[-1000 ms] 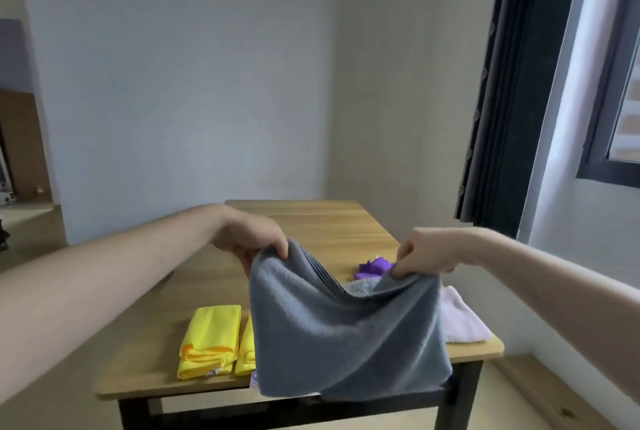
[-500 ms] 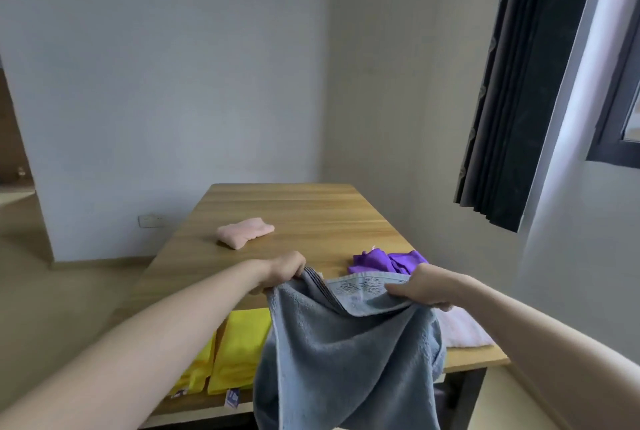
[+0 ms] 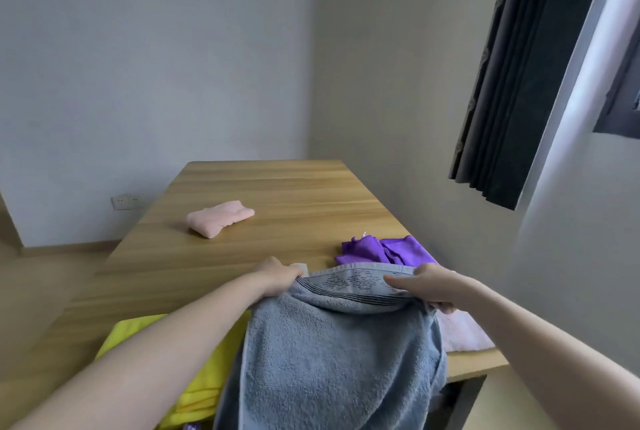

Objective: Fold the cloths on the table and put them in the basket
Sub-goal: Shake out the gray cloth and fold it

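The grey towel (image 3: 332,353), gripped by both hands (image 3: 277,274) (image 3: 429,286), is now lowered toward the worktop (image 3: 277,194) (folding underway).

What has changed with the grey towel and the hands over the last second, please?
Both hands, left and right, have lowered the grey terry towel toward the wooden table, its patterned edge now turned up between them. The grip is unchanged, and the yellow cloths and the purple cloth lie as before.

Grey towel (image 3: 332,360) draped off near desk (image 3: 277,194) edge; pink cloth (image 3: 220,217) folded mid-desk; purple cloth (image 3: 384,251) crumpled right; yellow cloths (image 3: 204,384) near-left.
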### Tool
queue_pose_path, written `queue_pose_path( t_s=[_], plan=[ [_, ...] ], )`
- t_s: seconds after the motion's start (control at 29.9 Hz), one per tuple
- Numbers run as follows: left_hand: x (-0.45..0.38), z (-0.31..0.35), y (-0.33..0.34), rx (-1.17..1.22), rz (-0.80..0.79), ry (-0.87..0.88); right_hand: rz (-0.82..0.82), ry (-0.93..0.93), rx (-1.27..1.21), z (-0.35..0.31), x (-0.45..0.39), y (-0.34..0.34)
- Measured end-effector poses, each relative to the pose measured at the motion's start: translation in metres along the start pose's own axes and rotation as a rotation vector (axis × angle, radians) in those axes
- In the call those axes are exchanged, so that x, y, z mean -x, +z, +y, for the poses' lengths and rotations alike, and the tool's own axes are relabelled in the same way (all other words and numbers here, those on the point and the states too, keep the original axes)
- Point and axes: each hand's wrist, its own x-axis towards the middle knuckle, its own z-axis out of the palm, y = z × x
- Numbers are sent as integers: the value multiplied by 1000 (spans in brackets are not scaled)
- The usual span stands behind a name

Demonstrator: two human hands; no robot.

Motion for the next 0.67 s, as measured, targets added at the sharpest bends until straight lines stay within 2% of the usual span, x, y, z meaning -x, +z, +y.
queue_pose_path(
  t_s=[0.1,0.33,0.37,0.43,0.53,0.67],
  plan=[
    [11,-1,-8,52,-62,74,-111,-39,-189,18,5,-5],
    [18,-19,-20,134,27,46,-268,-154,-193,43,16,-2],
    [15,-21,-16,139,40,23,-246,-148,-150,42,18,0],
    [11,-26,-9,107,60,-47,-102,-130,-91,37,21,6],
    [6,-27,2,29,100,-132,63,-24,-242,29,15,17],
    [8,-15,11,-69,116,-169,82,93,-389,24,2,32]
  ],
)
